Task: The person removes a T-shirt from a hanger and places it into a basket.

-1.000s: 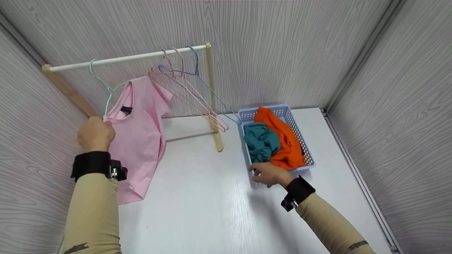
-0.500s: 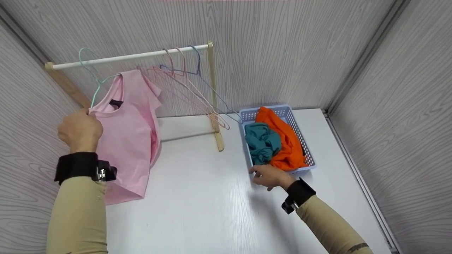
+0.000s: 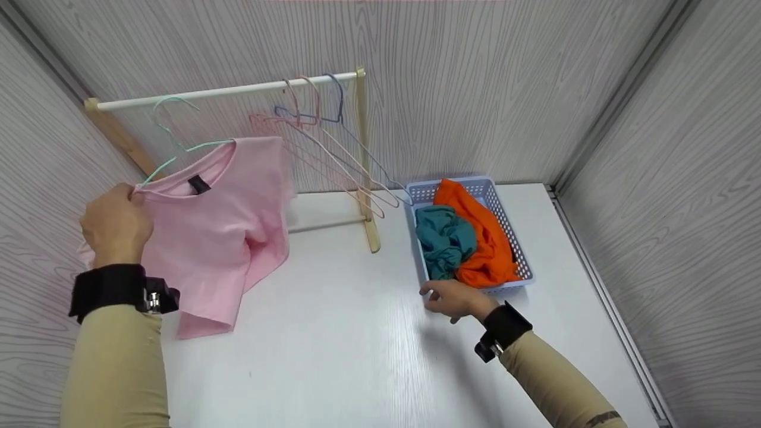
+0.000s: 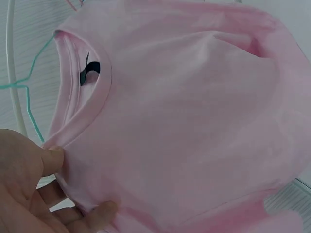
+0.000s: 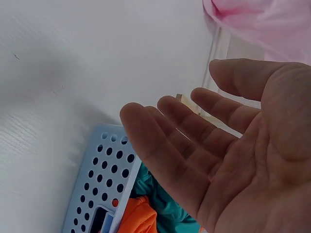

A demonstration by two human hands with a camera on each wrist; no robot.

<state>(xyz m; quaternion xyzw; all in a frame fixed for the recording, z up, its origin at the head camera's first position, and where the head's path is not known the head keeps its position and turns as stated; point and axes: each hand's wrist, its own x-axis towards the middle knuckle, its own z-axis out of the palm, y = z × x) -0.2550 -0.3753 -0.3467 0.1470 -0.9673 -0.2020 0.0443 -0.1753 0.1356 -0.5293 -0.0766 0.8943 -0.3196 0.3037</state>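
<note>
A pink T-shirt (image 3: 202, 232) with a black neck label (image 4: 90, 73) hangs on a mint-green wire hanger (image 3: 205, 145). My left hand (image 3: 117, 226) pinches the shirt's shoulder beside the collar, thumb in front, in the left wrist view. The hanger's hook is close to the white rod (image 3: 238, 91); whether it bears on the rod I cannot tell. Beside the near edge of a light blue basket (image 3: 505, 223), my right hand (image 3: 455, 299) hovers with relaxed, loosely bent fingers and holds nothing. The basket contains a teal cloth (image 3: 443, 238) and an orange cloth (image 3: 487, 244).
Two pink wire hangers (image 3: 317, 98) and a blue one (image 3: 341, 98) hang at the rod's right end. A wooden post (image 3: 362, 137) supports that end, its foot (image 3: 373, 236) on the white table (image 3: 333, 333). Grey wood-grain walls (image 3: 475, 77) enclose the table.
My left hand has moved left with the shirt and hanger, and the shirt's front has spread out to face me more. My right hand has stayed beside the basket.
</note>
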